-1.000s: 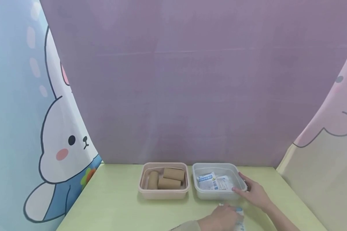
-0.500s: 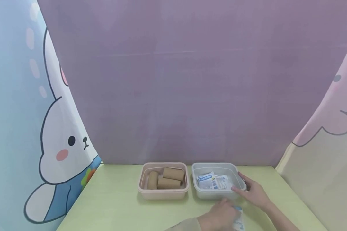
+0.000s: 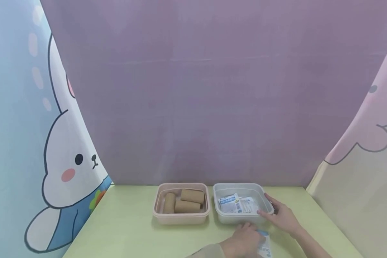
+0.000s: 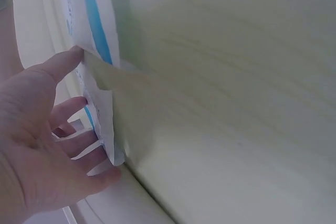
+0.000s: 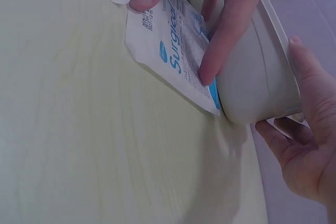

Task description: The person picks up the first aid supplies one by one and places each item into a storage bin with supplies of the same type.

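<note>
My left hand [image 3: 243, 240] is at a flat white packet [image 3: 265, 247] on the table, in front of a white plastic bin [image 3: 237, 218]. "Surgical" is printed in blue on the packet [image 5: 173, 51] in the right wrist view. There, the left thumb and a finger touch it, spread apart. The left wrist view shows loosely spread fingers against white wrapper [image 4: 94, 14] with a blue stripe. My right hand [image 3: 285, 218] grips the bin's right side, thumb at the rim and fingers around the outside. Inside the bin lie blue-and-white packets [image 3: 230, 205].
To the left of the white bin stands a pink plastic bin [image 3: 180, 219] with brown cardboard rolls [image 3: 192, 195] in it. Behind the pale yellow table [image 3: 125, 233] hangs a purple cloth [image 3: 193, 107]. Cartoon-printed cloths [image 3: 67, 154] flank both sides.
The left hand stays by the packet with small movements of its fingers. The right hand keeps its grip on the white bin. The head view has shifted slightly.
</note>
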Motion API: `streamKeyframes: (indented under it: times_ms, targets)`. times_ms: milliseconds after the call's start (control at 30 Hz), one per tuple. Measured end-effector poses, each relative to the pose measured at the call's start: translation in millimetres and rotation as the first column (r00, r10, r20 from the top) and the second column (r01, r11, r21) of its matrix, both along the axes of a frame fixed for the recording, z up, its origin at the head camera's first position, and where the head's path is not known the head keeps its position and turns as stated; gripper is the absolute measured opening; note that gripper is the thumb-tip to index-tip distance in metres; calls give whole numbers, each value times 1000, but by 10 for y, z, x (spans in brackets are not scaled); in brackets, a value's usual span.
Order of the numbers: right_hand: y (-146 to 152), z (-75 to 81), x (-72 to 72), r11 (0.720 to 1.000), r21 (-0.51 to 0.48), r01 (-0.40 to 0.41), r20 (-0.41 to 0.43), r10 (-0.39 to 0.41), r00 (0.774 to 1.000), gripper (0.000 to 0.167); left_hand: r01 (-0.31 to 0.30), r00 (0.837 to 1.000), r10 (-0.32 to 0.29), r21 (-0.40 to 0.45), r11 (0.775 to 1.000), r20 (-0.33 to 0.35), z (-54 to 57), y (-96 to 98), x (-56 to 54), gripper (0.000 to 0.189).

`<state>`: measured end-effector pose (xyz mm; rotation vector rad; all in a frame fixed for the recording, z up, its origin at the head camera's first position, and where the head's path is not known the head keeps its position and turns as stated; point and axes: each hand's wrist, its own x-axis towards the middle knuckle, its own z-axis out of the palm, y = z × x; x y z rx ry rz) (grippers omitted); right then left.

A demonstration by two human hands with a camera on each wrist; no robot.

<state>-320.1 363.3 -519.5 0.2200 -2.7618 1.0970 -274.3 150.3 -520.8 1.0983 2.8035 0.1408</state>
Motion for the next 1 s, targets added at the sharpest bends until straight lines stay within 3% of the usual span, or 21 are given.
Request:
streamKeyframes:
  times_ms: [233,500,733,1000]
  targets:
    - [-7,-6,11,1000,-2,7,-20,-7,1000,90,43,999,-42,7,999,-33,-28,-11,-20,58]
    - [-20,0,8,1000,-11,2,-35,-3,999,89,47,998,-47,12,999,-42,-17,-7,-26,55]
    - [-18,-11,9,1000,-6,6,-31,-6,999,89,88,991,-87,4,996,-106,-39,2,-28,48]
    - [-9,-21,-2,1000,-10,5,-22,-6,1000,90,83,990,-76,47,995,-121,-71,-26,-43,52]
